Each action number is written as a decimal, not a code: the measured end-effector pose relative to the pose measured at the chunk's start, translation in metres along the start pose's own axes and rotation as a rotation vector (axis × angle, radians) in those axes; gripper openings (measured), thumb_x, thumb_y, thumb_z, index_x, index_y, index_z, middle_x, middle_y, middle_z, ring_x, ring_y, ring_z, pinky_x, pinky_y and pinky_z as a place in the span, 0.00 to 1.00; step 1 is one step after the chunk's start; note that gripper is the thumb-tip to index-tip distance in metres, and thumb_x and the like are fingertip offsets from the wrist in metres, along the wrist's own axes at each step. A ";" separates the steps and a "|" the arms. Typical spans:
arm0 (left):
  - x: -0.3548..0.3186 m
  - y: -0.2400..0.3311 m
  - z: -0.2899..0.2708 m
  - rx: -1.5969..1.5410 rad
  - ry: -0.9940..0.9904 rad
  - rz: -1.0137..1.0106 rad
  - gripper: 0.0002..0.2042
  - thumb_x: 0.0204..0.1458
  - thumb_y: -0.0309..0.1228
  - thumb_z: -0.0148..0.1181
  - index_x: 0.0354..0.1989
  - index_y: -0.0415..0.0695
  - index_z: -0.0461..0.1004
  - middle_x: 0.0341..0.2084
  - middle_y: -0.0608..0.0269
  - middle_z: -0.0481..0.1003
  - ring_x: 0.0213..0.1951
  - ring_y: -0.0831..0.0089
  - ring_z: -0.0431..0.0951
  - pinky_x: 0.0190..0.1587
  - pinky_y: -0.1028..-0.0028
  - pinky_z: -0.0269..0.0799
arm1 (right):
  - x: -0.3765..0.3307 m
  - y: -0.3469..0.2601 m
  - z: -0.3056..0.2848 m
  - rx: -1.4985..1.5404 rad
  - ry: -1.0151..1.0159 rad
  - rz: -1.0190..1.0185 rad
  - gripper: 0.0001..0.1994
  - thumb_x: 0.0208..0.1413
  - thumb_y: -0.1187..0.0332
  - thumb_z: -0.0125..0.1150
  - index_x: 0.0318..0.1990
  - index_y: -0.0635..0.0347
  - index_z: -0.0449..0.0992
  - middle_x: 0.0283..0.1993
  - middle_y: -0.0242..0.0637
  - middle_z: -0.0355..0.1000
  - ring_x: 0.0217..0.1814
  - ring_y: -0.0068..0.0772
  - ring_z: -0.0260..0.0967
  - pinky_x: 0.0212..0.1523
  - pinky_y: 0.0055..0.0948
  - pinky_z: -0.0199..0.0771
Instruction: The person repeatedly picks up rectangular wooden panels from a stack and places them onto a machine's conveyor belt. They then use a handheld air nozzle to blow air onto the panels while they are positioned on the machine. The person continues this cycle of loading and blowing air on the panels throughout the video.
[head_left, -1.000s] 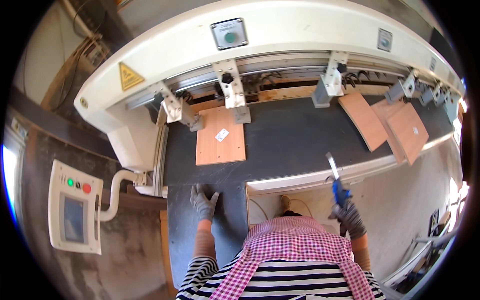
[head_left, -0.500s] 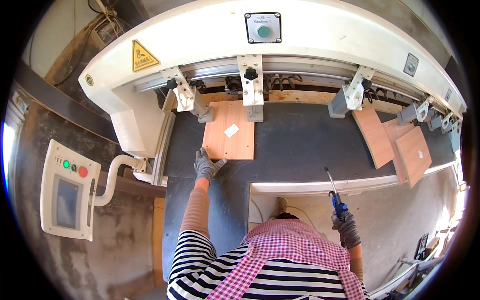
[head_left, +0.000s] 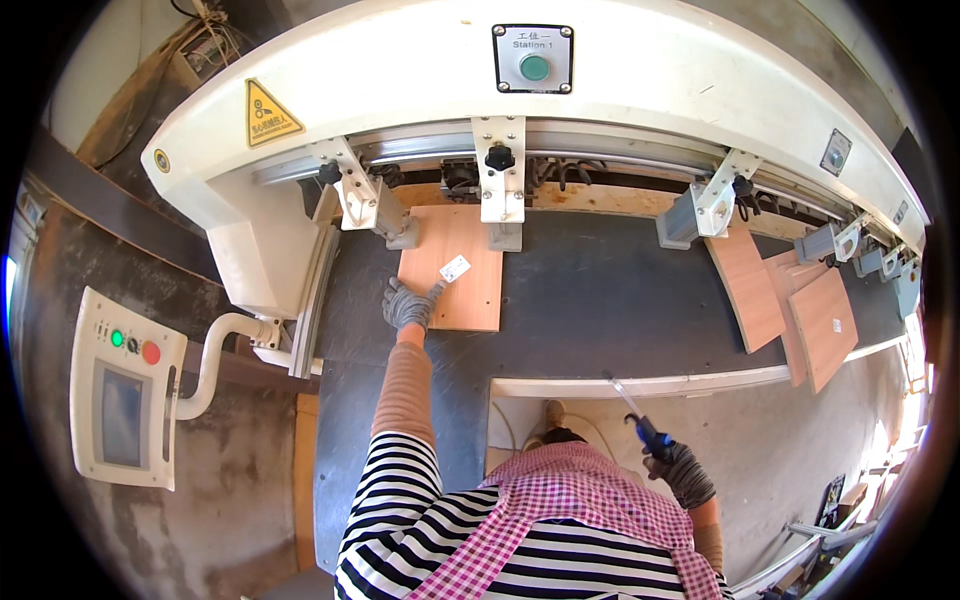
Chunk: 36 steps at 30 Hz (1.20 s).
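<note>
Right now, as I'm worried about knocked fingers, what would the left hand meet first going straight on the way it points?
The left hand would probably meet the leftmost clamp's grey foot, at the left edge of the wooden board; depth is hard to judge.

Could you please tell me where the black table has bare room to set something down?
The widest bare patch of table lies between the board at the left hand and the boards at the right; a smaller one lies right of the left forearm. Crowded: around the two leftmost clamps, and the right end.
</note>
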<state>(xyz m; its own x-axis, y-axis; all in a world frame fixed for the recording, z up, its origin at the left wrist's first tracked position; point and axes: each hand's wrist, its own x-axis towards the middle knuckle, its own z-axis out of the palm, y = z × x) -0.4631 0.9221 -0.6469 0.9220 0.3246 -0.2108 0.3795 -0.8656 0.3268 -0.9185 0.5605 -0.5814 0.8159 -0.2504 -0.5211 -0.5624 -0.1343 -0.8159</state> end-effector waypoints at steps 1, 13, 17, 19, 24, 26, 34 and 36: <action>-0.012 0.012 -0.009 0.032 -0.022 -0.001 0.63 0.29 0.70 0.66 0.71 0.42 0.48 0.66 0.47 0.56 0.68 0.54 0.56 0.68 0.59 0.53 | 0.001 0.009 -0.002 0.013 0.004 0.007 0.10 0.55 0.66 0.64 0.41 0.62 0.76 0.27 0.28 0.71 0.24 0.20 0.68 0.28 0.24 0.73; -0.058 0.002 -0.005 -0.042 -0.044 -0.163 0.65 0.23 0.64 0.75 0.69 0.38 0.49 0.66 0.46 0.57 0.68 0.55 0.56 0.67 0.64 0.57 | 0.027 -0.048 -0.033 0.074 -0.223 0.130 0.17 0.51 0.63 0.69 0.43 0.66 0.78 0.35 0.32 0.76 0.33 0.20 0.71 0.35 0.22 0.75; -0.117 -0.032 0.031 -0.176 -0.036 -0.257 0.65 0.24 0.58 0.78 0.69 0.35 0.47 0.61 0.43 0.65 0.62 0.52 0.66 0.63 0.66 0.64 | 0.057 -0.050 -0.050 0.171 -0.201 0.000 0.16 0.53 0.64 0.68 0.44 0.64 0.75 0.33 0.30 0.72 0.31 0.23 0.69 0.36 0.25 0.74; -0.154 -0.068 0.057 -0.346 -0.135 -0.438 0.65 0.26 0.56 0.78 0.69 0.34 0.44 0.58 0.42 0.68 0.58 0.50 0.70 0.60 0.65 0.67 | 0.061 -0.064 -0.052 0.113 -0.284 -0.044 0.17 0.53 0.64 0.68 0.46 0.62 0.75 0.33 0.30 0.72 0.32 0.24 0.70 0.36 0.26 0.75; -0.227 -0.090 0.018 -0.110 -0.305 -0.012 0.59 0.26 0.53 0.79 0.71 0.61 0.49 0.66 0.43 0.54 0.63 0.43 0.61 0.58 0.40 0.61 | 0.067 -0.062 -0.052 0.126 -0.333 -0.028 0.19 0.51 0.61 0.69 0.46 0.64 0.75 0.35 0.35 0.73 0.34 0.28 0.75 0.37 0.28 0.80; -0.246 -0.072 -0.032 0.382 -0.193 0.414 0.58 0.25 0.53 0.79 0.71 0.71 0.50 0.70 0.45 0.46 0.67 0.41 0.53 0.59 0.32 0.52 | 0.060 -0.056 -0.058 0.097 -0.298 0.139 0.19 0.52 0.60 0.68 0.46 0.64 0.75 0.35 0.38 0.74 0.34 0.28 0.75 0.38 0.29 0.79; -0.169 -0.032 -0.011 0.432 -0.322 0.642 0.56 0.23 0.56 0.77 0.69 0.76 0.53 0.73 0.62 0.41 0.73 0.50 0.39 0.64 0.32 0.44 | 0.064 -0.050 -0.092 -0.020 -0.122 0.219 0.09 0.56 0.63 0.58 0.41 0.56 0.74 0.33 0.34 0.73 0.34 0.29 0.76 0.28 0.32 0.79; -0.150 -0.006 -0.003 0.347 -0.274 0.558 0.57 0.21 0.56 0.78 0.69 0.73 0.54 0.73 0.61 0.44 0.73 0.52 0.39 0.65 0.32 0.43 | 0.069 -0.042 -0.104 -0.012 0.024 0.129 0.12 0.55 0.64 0.62 0.42 0.58 0.73 0.30 0.34 0.73 0.32 0.29 0.75 0.24 0.30 0.79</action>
<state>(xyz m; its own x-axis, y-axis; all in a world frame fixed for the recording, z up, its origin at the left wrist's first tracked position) -0.6034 0.8794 -0.6146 0.9021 -0.2704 -0.3364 -0.2319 -0.9610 0.1507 -0.8527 0.4497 -0.5565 0.7333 -0.2895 -0.6152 -0.6641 -0.1109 -0.7394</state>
